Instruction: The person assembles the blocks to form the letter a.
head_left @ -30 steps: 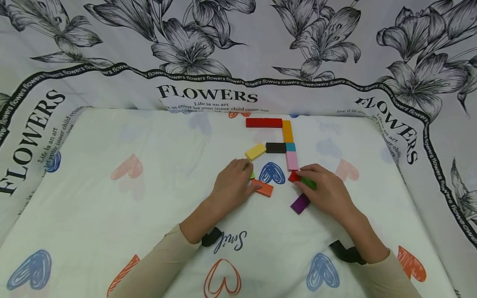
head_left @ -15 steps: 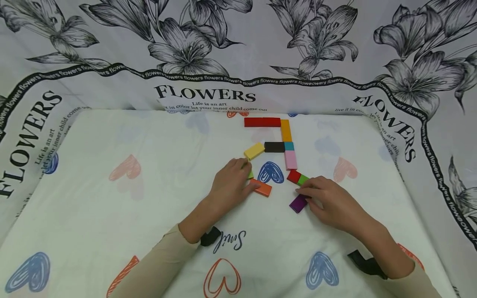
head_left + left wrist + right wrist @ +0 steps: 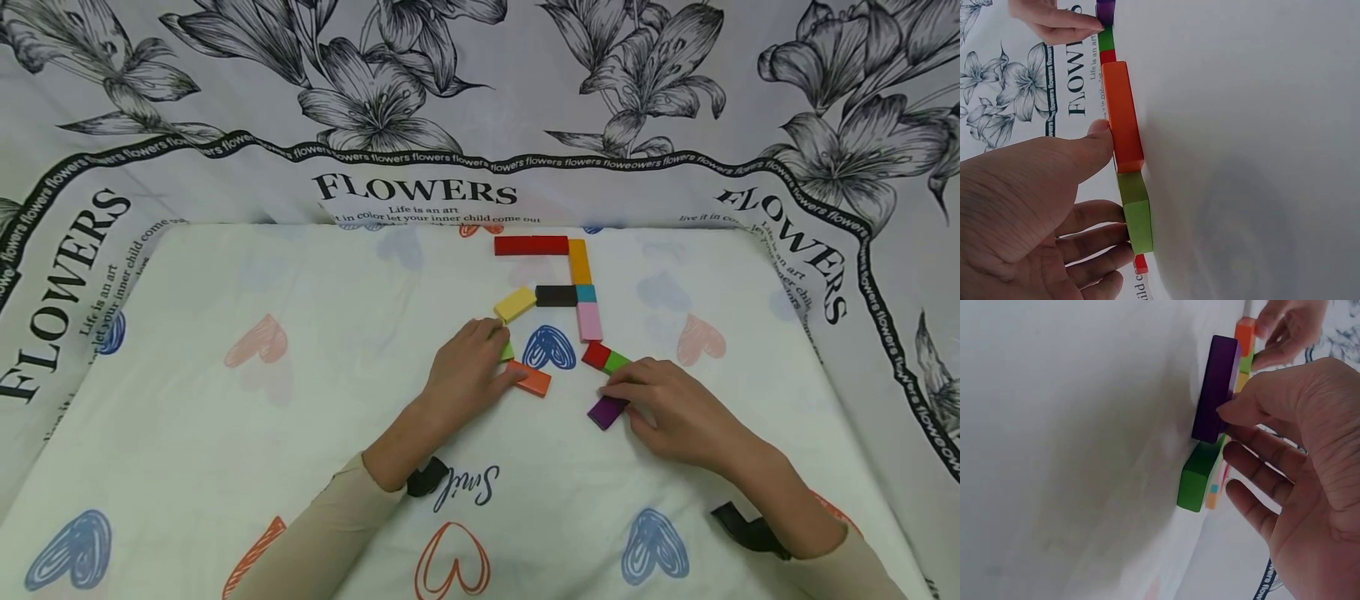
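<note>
In the head view, my left hand [image 3: 467, 364] rests at the left of a chain of coloured blocks. Its thumb touches the orange block [image 3: 1124, 119] and its fingertips touch the light green block [image 3: 1139, 215], as the left wrist view shows. My right hand [image 3: 675, 412] pinches the purple block [image 3: 1216, 390] between thumb and index finger, the other fingers spread loosely. Beside the purple block lies the green block [image 3: 1196, 478], partly covered by the hand in the head view. A small red block [image 3: 596, 356] adjoins the green one.
Farther along lie pink [image 3: 589, 322], teal [image 3: 586, 293], black [image 3: 556, 296], yellow [image 3: 514, 305] and amber [image 3: 579, 262] blocks, with a red bar [image 3: 531, 245] at the back. A white cloth [image 3: 187, 433] printed with hearts covers the surface. Dark straps [image 3: 750, 531] show at both wrists.
My right hand has left the red and green blocks and come nearer, onto the purple block. The left hand stays on the orange and light green blocks.
</note>
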Available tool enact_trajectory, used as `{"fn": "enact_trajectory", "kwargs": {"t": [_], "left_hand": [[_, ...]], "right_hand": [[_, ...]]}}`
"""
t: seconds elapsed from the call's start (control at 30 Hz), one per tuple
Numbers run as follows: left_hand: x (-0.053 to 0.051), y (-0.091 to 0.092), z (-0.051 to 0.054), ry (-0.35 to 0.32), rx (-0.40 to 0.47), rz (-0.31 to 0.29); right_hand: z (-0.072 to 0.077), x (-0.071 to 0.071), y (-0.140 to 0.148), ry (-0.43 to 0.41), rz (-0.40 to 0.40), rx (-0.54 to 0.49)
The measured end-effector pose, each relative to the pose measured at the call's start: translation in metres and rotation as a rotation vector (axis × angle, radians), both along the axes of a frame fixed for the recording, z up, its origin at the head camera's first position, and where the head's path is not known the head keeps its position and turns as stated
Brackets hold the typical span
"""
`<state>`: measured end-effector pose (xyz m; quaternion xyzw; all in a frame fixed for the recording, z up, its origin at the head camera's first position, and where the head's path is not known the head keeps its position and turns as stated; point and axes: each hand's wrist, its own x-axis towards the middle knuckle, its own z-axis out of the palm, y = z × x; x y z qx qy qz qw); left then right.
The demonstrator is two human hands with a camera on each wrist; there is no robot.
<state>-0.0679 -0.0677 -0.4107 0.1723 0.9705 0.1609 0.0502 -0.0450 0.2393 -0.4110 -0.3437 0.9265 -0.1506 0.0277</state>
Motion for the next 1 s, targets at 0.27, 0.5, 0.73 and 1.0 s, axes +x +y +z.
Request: {"fn": "enact_trajectory", "kwargs": {"t": [0.27, 0.5, 0.73, 1.0], "left_hand": [[0.0, 0.001, -0.001, 0.008, 0.0, 0.0], [0.0, 0.0, -0.003, 0.008, -0.004, 0.006], [0.001, -0.001, -0.003, 0.011, 0.014, 0.01], [0.001, -0.001, -0.003, 0.015, 0.011, 0.008]], "right_hand": [[0.001, -0.002, 0.002, -0.011, -0.009, 0.025], [0.0, -0.004, 0.002, -0.01, 0.005, 0.026], [0.001, -0.007, -0.004, -0.019, 0.026, 0.027], [0.007, -0.016, -0.016, 0.026, 0.085, 0.008]]}}
